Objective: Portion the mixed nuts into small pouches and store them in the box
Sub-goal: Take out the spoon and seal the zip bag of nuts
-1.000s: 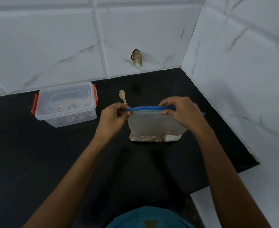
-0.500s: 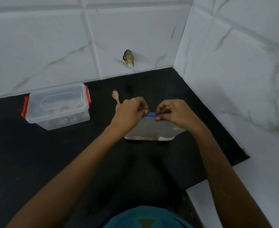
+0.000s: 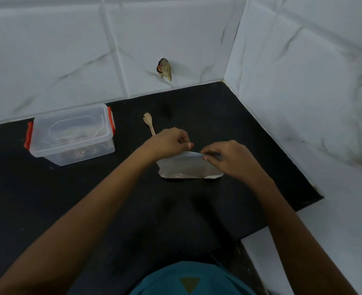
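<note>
Okay, white marbled wall tiles backed a black countertop. A clear box with orange latches sat lidded at far left, well apart from the rest, its contents blurred. The translucent pouch stood on the counter at centre, with something brownish along its bottom. The left hand and right hand, close together, both pinched the pouch's top edge with curled fingers. A wooden spoon lay just behind the left hand, bowl toward the wall.

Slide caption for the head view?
Left hand and right hand pinch the pouch on the black counter, lidded box at left.
</note>
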{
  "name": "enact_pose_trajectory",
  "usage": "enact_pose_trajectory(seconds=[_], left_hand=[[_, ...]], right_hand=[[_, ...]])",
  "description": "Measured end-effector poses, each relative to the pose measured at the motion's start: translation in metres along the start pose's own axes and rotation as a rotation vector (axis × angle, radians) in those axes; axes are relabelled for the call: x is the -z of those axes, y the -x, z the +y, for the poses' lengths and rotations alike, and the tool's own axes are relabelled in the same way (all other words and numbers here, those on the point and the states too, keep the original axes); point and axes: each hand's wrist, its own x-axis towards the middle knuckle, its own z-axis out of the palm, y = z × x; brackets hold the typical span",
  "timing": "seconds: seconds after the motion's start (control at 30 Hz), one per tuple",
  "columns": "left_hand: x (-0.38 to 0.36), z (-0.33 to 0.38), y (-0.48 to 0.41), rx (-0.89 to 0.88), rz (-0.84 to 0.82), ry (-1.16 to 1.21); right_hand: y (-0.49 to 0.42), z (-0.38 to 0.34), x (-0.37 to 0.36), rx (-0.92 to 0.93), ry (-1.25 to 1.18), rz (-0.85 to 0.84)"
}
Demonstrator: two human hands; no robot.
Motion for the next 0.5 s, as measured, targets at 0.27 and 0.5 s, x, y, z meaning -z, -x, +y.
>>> enact_pose_trajectory(seconds=[0.27,0.5], left_hand=[[-0.025,0.000,0.023,-0.115,0.276,-0.373],[-0.029,-0.002,0.015,-0.082,0.225,-0.224]], right_hand=[[-0.005,0.005,-0.002,-0.093,-0.059,-0.123],[-0.011,0.010,0.001,-0.134,-0.071,-0.155]])
